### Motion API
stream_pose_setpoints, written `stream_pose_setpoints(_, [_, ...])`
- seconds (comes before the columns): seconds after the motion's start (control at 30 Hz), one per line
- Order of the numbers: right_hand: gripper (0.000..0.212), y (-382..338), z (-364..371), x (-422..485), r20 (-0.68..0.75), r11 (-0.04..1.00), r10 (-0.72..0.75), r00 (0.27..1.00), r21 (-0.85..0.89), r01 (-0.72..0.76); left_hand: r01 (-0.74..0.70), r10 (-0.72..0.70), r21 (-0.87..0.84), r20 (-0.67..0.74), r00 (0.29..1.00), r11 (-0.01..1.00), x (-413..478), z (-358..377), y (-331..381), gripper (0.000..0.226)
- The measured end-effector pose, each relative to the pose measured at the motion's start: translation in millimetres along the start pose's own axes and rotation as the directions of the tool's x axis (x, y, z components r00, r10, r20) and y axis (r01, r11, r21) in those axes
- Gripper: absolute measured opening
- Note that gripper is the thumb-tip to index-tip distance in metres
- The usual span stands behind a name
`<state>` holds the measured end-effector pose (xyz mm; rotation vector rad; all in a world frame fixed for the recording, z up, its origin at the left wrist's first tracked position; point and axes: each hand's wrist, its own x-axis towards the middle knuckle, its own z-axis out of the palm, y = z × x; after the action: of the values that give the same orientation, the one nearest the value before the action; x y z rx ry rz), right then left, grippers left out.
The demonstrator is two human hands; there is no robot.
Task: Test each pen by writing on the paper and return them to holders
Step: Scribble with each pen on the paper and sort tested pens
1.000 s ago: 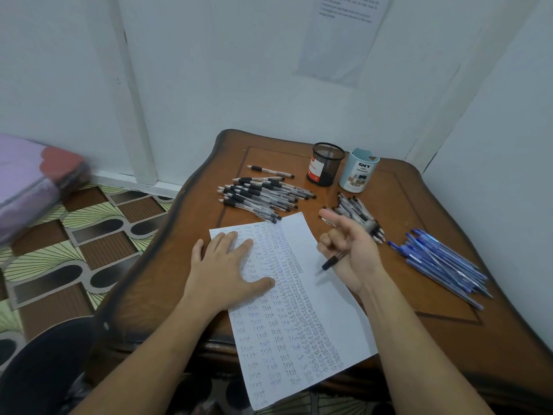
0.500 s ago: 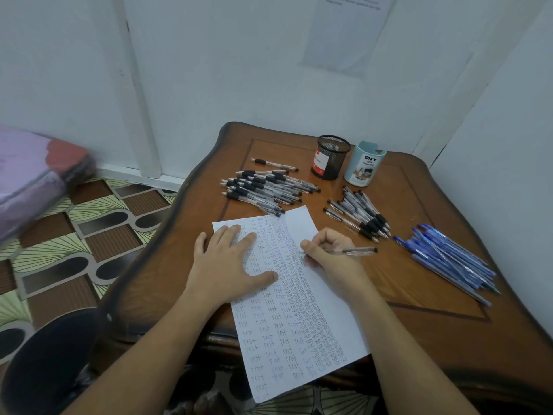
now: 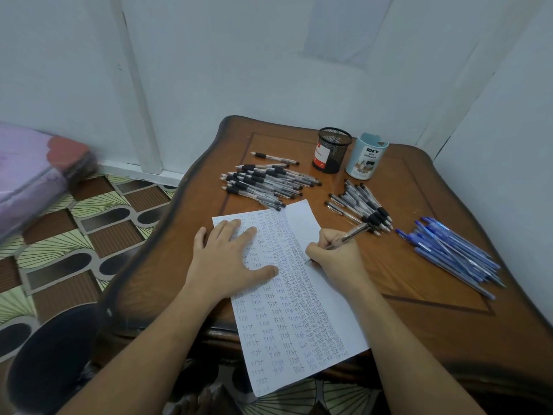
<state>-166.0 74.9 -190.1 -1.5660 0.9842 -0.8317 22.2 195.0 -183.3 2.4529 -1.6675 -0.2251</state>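
A white sheet of paper (image 3: 302, 223), filled with rows of handwritten "test", lies on the wooden table (image 3: 419, 310) and hangs over its front edge. My left hand (image 3: 230, 259) presses flat on the sheet's left part. My right hand (image 3: 335, 259) grips a clear pen with a black grip (image 3: 351, 233), its tip down on the paper at the right column of writing. A black mesh holder (image 3: 332, 149) and a pale blue holder (image 3: 366, 155) stand at the back of the table.
A pile of black-grip pens (image 3: 266, 182) lies behind the paper, a second pile (image 3: 359, 205) to its right, and blue pens (image 3: 452, 250) at the far right. White walls close the back and right. A patterned floor and a pink bundle (image 3: 33, 175) are at the left.
My right hand came down from holding the pen in the air to the paper, turned the pen into a writing grip and set its tip on the sheet. The left hand stayed put.
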Motion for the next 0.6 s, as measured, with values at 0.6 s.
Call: stream_pose_setpoints(0.6, [0.044, 6.6, -2.9, 4.1, -0.054, 0.999, -0.037, 0.998, -0.023, 0.036, 0.000, 0.000, 0.001, -0.004, 1.000, 1.000, -1.5, -0.1, 0.1, 0.101])
